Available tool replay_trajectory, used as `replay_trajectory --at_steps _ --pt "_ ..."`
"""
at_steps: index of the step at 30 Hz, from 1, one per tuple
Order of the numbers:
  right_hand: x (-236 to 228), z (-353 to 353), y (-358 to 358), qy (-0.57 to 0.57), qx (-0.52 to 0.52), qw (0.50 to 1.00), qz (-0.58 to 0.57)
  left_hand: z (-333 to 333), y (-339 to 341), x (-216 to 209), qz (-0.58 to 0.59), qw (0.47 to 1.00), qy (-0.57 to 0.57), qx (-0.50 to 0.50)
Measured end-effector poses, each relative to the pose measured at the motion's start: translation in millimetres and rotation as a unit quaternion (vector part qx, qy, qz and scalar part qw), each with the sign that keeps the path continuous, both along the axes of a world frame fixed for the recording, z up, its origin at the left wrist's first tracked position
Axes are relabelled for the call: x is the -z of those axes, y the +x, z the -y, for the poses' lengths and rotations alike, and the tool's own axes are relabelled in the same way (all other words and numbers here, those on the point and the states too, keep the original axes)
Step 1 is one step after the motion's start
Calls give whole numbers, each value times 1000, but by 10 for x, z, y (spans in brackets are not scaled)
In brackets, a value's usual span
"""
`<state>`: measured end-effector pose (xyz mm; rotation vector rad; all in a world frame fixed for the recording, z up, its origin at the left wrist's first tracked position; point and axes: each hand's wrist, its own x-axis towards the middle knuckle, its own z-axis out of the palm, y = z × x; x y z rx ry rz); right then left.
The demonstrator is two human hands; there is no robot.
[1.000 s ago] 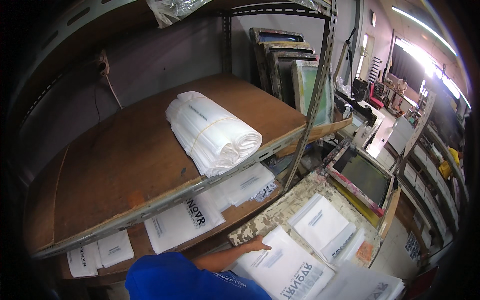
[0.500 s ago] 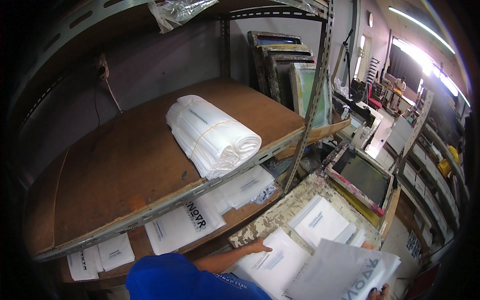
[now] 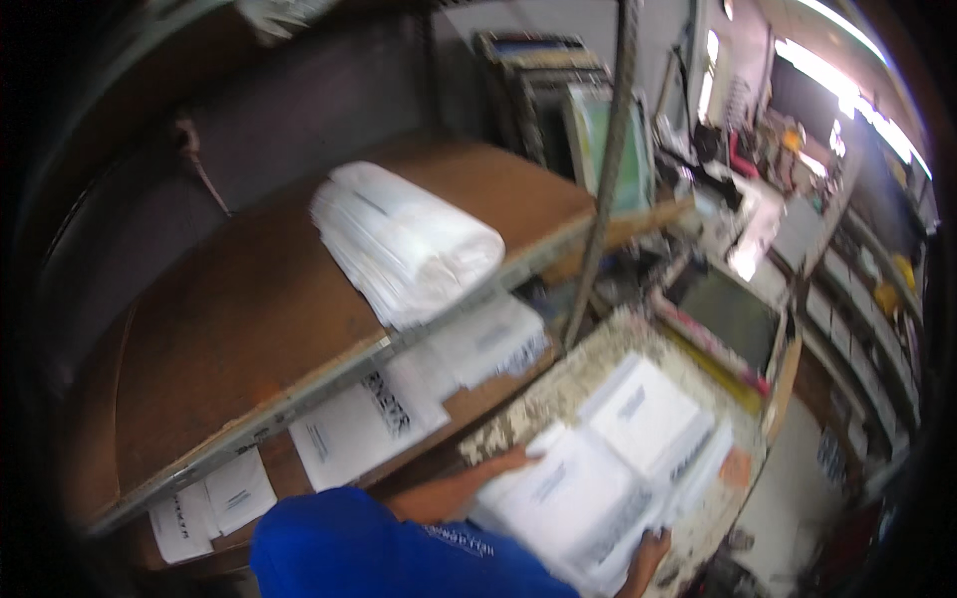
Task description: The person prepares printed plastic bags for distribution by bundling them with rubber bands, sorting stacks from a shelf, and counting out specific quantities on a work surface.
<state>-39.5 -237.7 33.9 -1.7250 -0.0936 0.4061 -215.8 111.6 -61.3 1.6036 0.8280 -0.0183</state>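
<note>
A pile of white printed sheets (image 3: pixel 558 493) lies in front of me, thin and soft like bags or film; blur hides their exact kind. At its left edge my left hand (image 3: pixel 510 460) grips the sheets, its fingers smeared by motion. The fingers of my right hand (image 3: pixel 652 550) curl round the near right edge of the same pile. Beyond it, another white stack (image 3: pixel 638 407) with small print rests on the paint-spattered table (image 3: pixel 518 424). Both my forearms are bare below blue cloth (image 3: pixel 399 548).
A rolled white bundle (image 3: pixel 409 239) lies on the brown shelf (image 3: pixel 229 329) at left. More printed stacks (image 3: pixel 369 429) sit on the level below. A metal post (image 3: pixel 606 189) stands ahead, with framed screens (image 3: pixel 598 140) behind it. Another screen frame (image 3: pixel 720 324) rests at the table's far right.
My right hand has brought the raised sheets down and left onto the pile. My left hand stays at the left edge. The view has shifted and blurred.
</note>
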Motion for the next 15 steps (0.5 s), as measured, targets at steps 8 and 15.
replay_trajectory --at_steps 8,15 --pt "-273 -43 7 -229 -32 968 94 26 4 -687 -18 998 -37 -57" --pt "-317 -97 -168 -268 -28 955 126 -17 -6 -804 -58 998 5 -29"
